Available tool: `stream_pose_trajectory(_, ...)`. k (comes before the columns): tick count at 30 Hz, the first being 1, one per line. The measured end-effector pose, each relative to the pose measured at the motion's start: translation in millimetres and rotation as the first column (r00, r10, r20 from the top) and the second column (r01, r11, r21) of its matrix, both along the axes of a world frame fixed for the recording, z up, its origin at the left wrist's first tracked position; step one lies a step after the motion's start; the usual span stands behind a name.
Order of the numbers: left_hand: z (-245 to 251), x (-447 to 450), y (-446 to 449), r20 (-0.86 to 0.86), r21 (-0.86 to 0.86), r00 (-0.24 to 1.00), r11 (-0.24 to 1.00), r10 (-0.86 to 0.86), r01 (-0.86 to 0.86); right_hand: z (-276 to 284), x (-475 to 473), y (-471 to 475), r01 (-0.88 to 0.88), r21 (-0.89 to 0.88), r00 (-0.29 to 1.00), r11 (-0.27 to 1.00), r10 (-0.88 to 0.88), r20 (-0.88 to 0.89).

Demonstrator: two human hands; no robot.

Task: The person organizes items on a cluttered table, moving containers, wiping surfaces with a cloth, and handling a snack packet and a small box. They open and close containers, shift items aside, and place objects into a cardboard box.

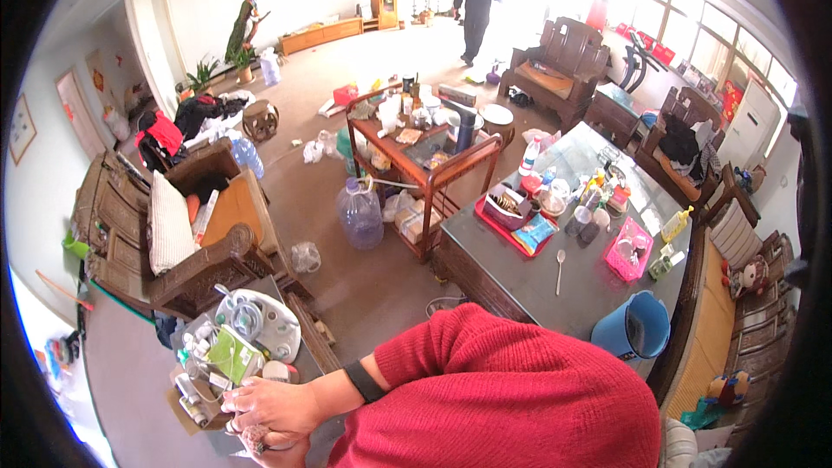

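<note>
At the lower left, my right hand [276, 406], with a black wristband, curls its fingers around a small brownish textured thing [255, 439]. My left hand [286, 456] meets it from below, mostly cut off by the bottom edge; its grip is hidden. Just beyond my fingers, a cardboard box [174, 411] holds small white bottles [188, 390]. A green-and-white box [234, 354] with a white cable over it lies behind. A small lidded jar [279, 372] stands near my right wrist. Further back is a white plastic tray [286, 328] with a coiled grey tube [246, 320].
A glass-topped table [520, 279] at right bears a spoon [559, 273], pink basket [629, 248] and blue bin [630, 325]. Ahead stand a cluttered wooden trolley [426, 175] and large plastic bottle [359, 214]. A carved armchair [240, 250] is left; a person [476, 10] stands far off.
</note>
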State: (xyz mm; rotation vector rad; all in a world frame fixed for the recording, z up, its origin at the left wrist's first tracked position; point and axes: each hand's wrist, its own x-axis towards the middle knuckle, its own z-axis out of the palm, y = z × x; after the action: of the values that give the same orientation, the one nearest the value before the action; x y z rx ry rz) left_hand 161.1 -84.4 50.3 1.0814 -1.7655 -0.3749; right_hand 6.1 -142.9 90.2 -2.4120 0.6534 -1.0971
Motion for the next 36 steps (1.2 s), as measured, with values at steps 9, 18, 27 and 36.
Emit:
stream_pose_trajectory(9,6.4,11.1,-1.2,0.015,-0.038,1.000,0.999,0.011,-0.010,-8.8,14.6,-2.8,-0.012,0.161,1.000,0.987,0.014,-0.008)
stream_pose_trajectory(18,21.4,11.6,16.2,-0.051,-0.044,0.996,0.997,0.068,-0.070,-10.4,19.5,-0.8,0.034,0.357,0.999,0.934,-0.036,0.000)
stream_pose_trajectory(27,18.3,23.3,18.4,-0.039,-0.001,0.997,0.997,0.073,-0.073,-14.3,18.2,9.2,-0.036,0.391,0.993,0.920,-0.012,0.121)
stream_pose_trajectory(36,16.9,25.4,21.0,-0.041,0.001,0.997,0.998,0.067,-0.067,-12.2,17.0,9.2,0.005,0.346,0.998,0.938,-0.024,0.050)
